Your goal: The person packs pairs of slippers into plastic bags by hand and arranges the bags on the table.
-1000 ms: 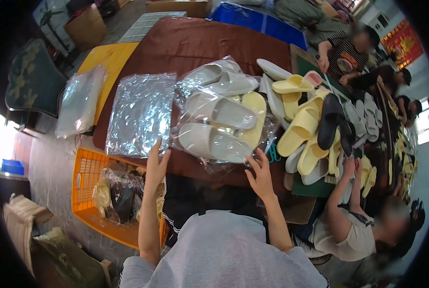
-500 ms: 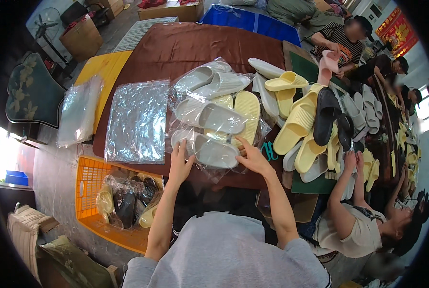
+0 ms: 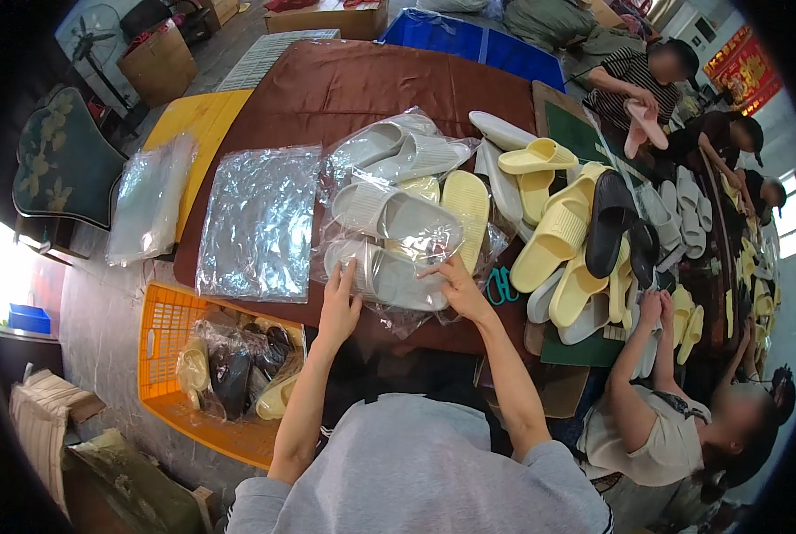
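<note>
A pair of grey slippers (image 3: 394, 216) in a clear plastic bag lies at the table's near side, on top of a bagged pale-yellow pair (image 3: 465, 206). My left hand (image 3: 341, 301) is closed on the left end of the nearer grey slipper, fingers over it and thumb beside it. At that slipper's right end, my right hand (image 3: 459, 287) grips through the film, its index finger lying across the slipper. Behind them sits another bagged grey pair (image 3: 396, 149). To the left rests a stack of clear bags (image 3: 260, 222).
An orange crate (image 3: 162, 356) of bagged slippers stands at the lower left. Loose yellow slippers (image 3: 551, 240) and black slippers (image 3: 606, 222) are heaped on the right. Co-workers sit along the right; one holds a pink slipper (image 3: 644, 129). More clear film (image 3: 151, 200) lies on a yellow board.
My right index finger has moved left, further over the near grey slipper. The grey pair has barely shifted. At the far right, a co-worker has tilted the pink slipper over.
</note>
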